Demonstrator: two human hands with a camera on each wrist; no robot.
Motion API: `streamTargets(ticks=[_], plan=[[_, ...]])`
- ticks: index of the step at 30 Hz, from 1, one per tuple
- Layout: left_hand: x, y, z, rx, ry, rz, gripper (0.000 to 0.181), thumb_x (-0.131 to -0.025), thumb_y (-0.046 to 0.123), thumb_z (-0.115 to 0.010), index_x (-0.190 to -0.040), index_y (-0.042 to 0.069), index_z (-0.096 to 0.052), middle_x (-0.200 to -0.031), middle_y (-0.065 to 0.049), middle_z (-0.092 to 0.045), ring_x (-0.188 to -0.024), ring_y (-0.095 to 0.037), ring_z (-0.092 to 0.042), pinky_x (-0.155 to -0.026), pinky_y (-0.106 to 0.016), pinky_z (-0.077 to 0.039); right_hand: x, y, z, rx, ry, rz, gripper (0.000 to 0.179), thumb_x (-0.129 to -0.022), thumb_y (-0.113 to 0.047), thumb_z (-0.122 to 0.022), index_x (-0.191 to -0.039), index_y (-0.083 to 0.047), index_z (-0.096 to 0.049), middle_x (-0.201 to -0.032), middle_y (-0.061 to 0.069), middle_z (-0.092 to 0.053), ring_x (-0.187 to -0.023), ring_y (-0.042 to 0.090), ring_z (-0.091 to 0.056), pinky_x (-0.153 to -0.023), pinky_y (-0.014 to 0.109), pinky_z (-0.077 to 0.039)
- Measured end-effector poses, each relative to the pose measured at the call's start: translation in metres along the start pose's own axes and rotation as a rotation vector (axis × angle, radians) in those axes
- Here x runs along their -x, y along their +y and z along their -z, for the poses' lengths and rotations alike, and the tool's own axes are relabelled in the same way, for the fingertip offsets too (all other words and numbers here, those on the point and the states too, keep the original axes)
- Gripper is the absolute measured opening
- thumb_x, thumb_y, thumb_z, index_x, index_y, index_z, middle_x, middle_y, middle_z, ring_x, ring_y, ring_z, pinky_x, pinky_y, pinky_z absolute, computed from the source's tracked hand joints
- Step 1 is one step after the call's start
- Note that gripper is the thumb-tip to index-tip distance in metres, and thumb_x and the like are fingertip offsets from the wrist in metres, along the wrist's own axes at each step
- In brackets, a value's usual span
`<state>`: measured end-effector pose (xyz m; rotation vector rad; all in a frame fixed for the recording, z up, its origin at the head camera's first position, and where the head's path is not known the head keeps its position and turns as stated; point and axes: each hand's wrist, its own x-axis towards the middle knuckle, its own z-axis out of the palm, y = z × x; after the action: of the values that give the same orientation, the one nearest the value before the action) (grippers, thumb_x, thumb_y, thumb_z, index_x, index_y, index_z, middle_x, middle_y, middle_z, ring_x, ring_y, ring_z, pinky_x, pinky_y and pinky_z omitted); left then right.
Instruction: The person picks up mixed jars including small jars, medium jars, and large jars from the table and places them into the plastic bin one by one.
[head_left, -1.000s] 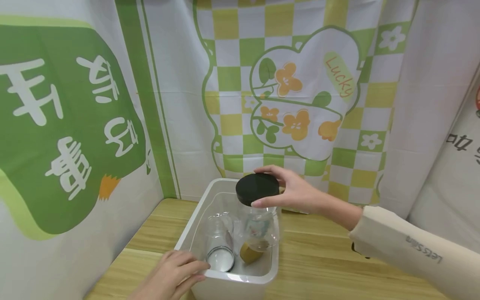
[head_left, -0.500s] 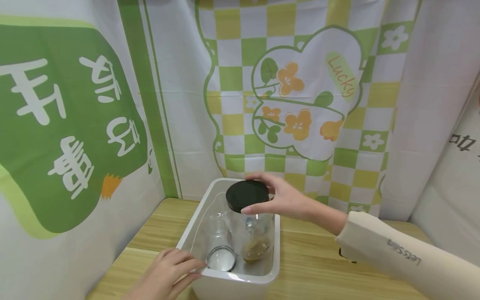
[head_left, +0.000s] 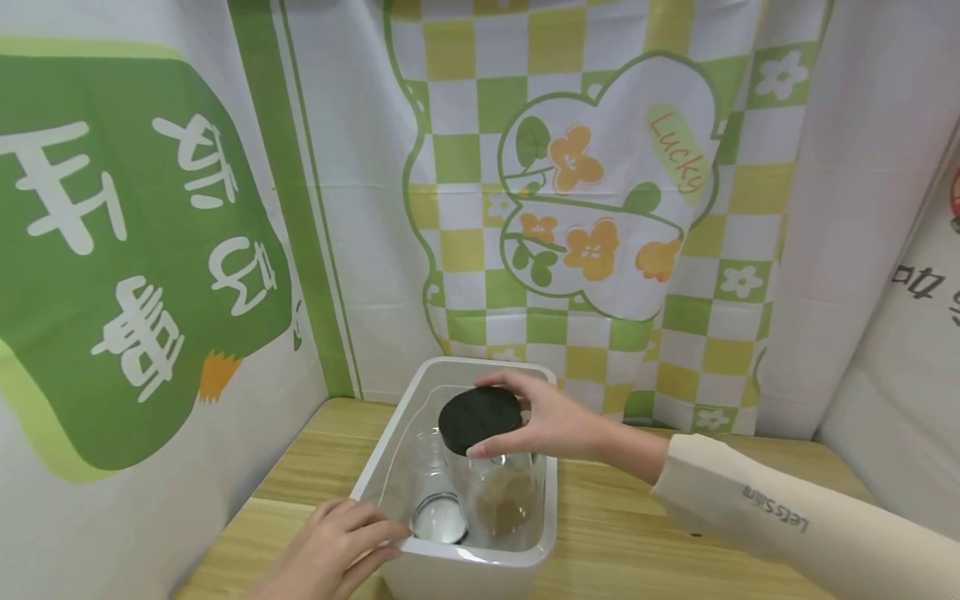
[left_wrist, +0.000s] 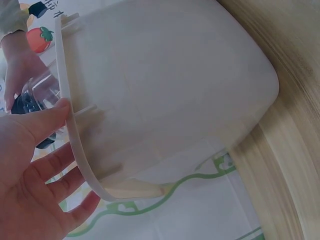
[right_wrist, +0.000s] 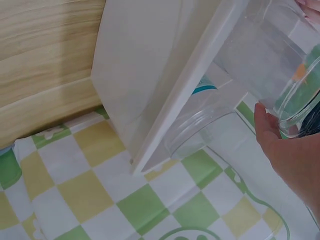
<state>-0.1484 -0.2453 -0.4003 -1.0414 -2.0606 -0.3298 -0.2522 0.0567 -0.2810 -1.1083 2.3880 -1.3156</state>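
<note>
My right hand point(head_left: 543, 421) grips a clear jar by its wide black lid point(head_left: 478, 419), thumb and fingers on opposite sides. The clear jar body point(head_left: 498, 492) hangs upright inside the white plastic bin point(head_left: 545, 533), and a brown thing shows through it. In the right wrist view the clear jar point(right_wrist: 265, 55) stands partly past the bin's rim. My left hand point(head_left: 341, 537) holds the bin's near left corner. Seen from the left wrist, the thumb point(left_wrist: 52, 117) lies on the rim, with the fingers curled at its edge.
Beside the held jar in the bin is a clear container with a silver round end point(head_left: 441, 518). Another clear container point(right_wrist: 192, 132) appears at the bin's far end in the right wrist view. The bin stands on a wooden table point(head_left: 637, 517), near a checked cloth backdrop point(head_left: 465, 158).
My right hand has moved the black-lidded jar left, down and nearer, deeper into the bin. The brown thing now shows through the jar. My left hand stays on the rim.
</note>
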Motion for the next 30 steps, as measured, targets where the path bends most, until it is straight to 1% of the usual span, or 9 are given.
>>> streamTargets(ticks=[4, 9, 12, 17, 19, 21, 25, 30], plan=[[0.0, 0.002, 0.001, -0.006, -0.006, 0.014, 0.041, -0.113, 0.044, -0.041, -0.103, 0.025, -0.076, -0.092, 0.018, -0.067, -0.083, -0.007, -0.062, -0.071, -0.038, -0.051, 0.0, 0.001, -0.004, 0.012, -0.005, -0.004, 0.075, -0.083, -0.027, -0.09, -0.147, -0.011, -0.055, -0.138, 0.007, -0.063, -0.116, 0.027, -0.063, -0.098, 0.042, -0.051], [0.001, 0.002, 0.003, 0.002, -0.05, 0.045, 0.04, -0.112, 0.046, -0.042, -0.105, 0.026, -0.076, -0.094, 0.018, -0.068, -0.084, -0.007, -0.062, -0.072, -0.039, -0.052, 0.001, 0.002, -0.007, 0.015, -0.012, -0.012, 0.077, -0.083, -0.028, -0.091, -0.148, -0.012, -0.054, -0.14, 0.005, -0.063, -0.121, 0.03, -0.062, -0.101, 0.045, -0.05], [0.002, 0.001, 0.003, 0.007, -0.067, 0.057, 0.039, -0.111, 0.046, -0.044, -0.105, 0.026, -0.077, -0.095, 0.018, -0.068, -0.085, -0.007, -0.062, -0.072, -0.04, -0.052, 0.001, 0.003, -0.007, -0.003, -0.021, -0.014, 0.08, -0.084, -0.027, -0.09, -0.151, -0.01, -0.051, -0.144, 0.008, -0.061, -0.126, 0.032, -0.061, -0.103, 0.047, -0.051], [0.002, 0.002, 0.002, -0.002, -0.038, 0.038, 0.041, -0.112, 0.046, -0.041, -0.104, 0.026, -0.076, -0.094, 0.019, -0.067, -0.084, -0.006, -0.062, -0.071, -0.039, -0.052, 0.003, 0.0, -0.002, -0.038, -0.026, -0.032, 0.082, -0.087, -0.03, -0.088, -0.155, -0.011, -0.046, -0.153, 0.013, -0.055, -0.14, 0.037, -0.054, -0.111, 0.058, -0.047], [0.002, 0.003, 0.001, 0.0, -0.025, 0.031, 0.042, -0.112, 0.045, -0.04, -0.104, 0.026, -0.076, -0.093, 0.019, -0.067, -0.083, -0.006, -0.061, -0.071, -0.038, -0.051, 0.005, -0.001, 0.001, -0.029, -0.023, -0.041, 0.082, -0.088, -0.033, -0.087, -0.156, -0.013, -0.045, -0.155, 0.012, -0.053, -0.142, 0.038, -0.052, -0.113, 0.061, -0.043], [0.002, 0.003, 0.001, 0.004, -0.022, 0.029, 0.042, -0.112, 0.045, -0.04, -0.104, 0.026, -0.076, -0.093, 0.019, -0.067, -0.082, -0.005, -0.061, -0.07, -0.038, -0.051, 0.006, -0.002, 0.004, -0.02, -0.025, -0.046, 0.082, -0.089, -0.034, -0.086, -0.157, -0.014, -0.045, -0.155, 0.012, -0.053, -0.142, 0.038, -0.052, -0.113, 0.061, -0.044], [0.002, 0.003, 0.001, 0.008, -0.027, 0.039, 0.042, -0.112, 0.045, -0.04, -0.104, 0.026, -0.077, -0.093, 0.019, -0.066, -0.082, -0.005, -0.06, -0.07, -0.038, -0.051, 0.011, -0.001, 0.008, -0.007, -0.027, -0.054, 0.08, -0.09, -0.036, -0.085, -0.157, -0.016, -0.045, -0.155, 0.011, -0.053, -0.143, 0.038, -0.052, -0.112, 0.057, -0.046], [0.003, 0.003, 0.001, 0.012, -0.037, 0.05, 0.042, -0.111, 0.046, -0.041, -0.104, 0.026, -0.077, -0.093, 0.019, -0.067, -0.083, -0.005, -0.061, -0.07, -0.038, -0.051, 0.018, 0.002, 0.011, -0.001, -0.007, -0.038, 0.078, -0.091, -0.036, -0.084, -0.156, -0.014, -0.047, -0.152, 0.012, -0.056, -0.141, 0.04, -0.054, -0.11, 0.055, -0.048]])
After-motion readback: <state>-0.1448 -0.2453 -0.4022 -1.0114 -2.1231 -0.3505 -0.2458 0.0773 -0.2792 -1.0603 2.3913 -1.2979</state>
